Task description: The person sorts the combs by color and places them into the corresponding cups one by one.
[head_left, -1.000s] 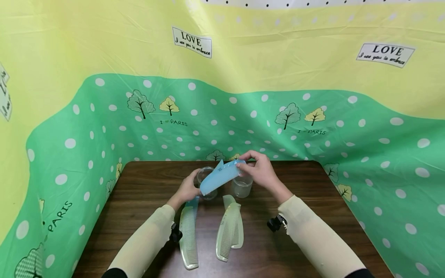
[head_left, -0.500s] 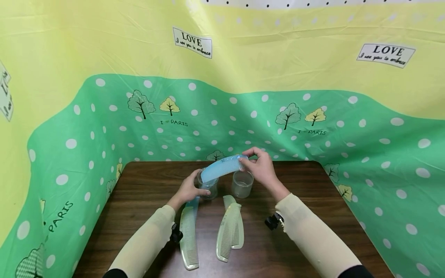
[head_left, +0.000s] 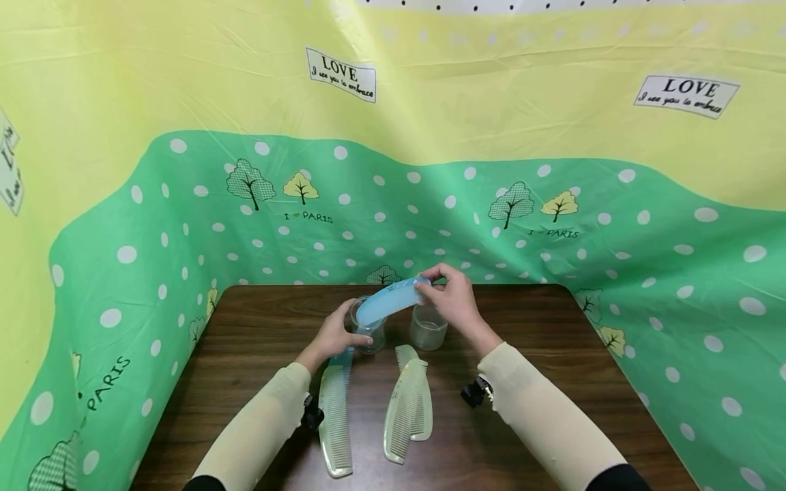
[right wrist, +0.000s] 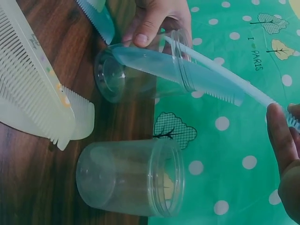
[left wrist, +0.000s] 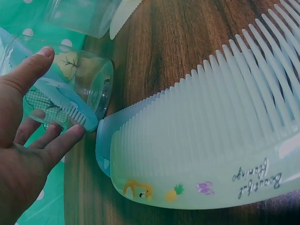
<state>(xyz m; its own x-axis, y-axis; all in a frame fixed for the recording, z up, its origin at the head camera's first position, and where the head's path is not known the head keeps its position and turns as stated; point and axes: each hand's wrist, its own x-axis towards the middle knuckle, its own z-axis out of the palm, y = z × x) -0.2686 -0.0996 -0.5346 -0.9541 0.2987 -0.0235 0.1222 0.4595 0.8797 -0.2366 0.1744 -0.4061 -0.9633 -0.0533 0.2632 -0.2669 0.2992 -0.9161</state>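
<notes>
My left hand [head_left: 331, 334] grips a clear jar [right wrist: 105, 84], thumb along its near side. A blue comb [right wrist: 145, 65] stands inside the jar, its toothed end sticking out of the mouth. My right hand [head_left: 456, 300] pinches another light-blue comb [head_left: 396, 296] by one end, and its other end is at the mouth of that jar. A second clear jar [head_left: 428, 334] stands just to the right, below my right hand, with nothing in it.
Two pale green combs [head_left: 402, 416] lie crossed on the brown table [head_left: 522, 423]. By my left wrist, another green comb [head_left: 336, 429] overlaps a blue comb [left wrist: 131, 115]. A patterned green and yellow cloth [head_left: 393, 225] hangs behind the table's far edge.
The comb in my right hand has lifted from in front of the left jar, and its lower end has moved to the jar's mouth. My left thumb has come round the jar's front.
</notes>
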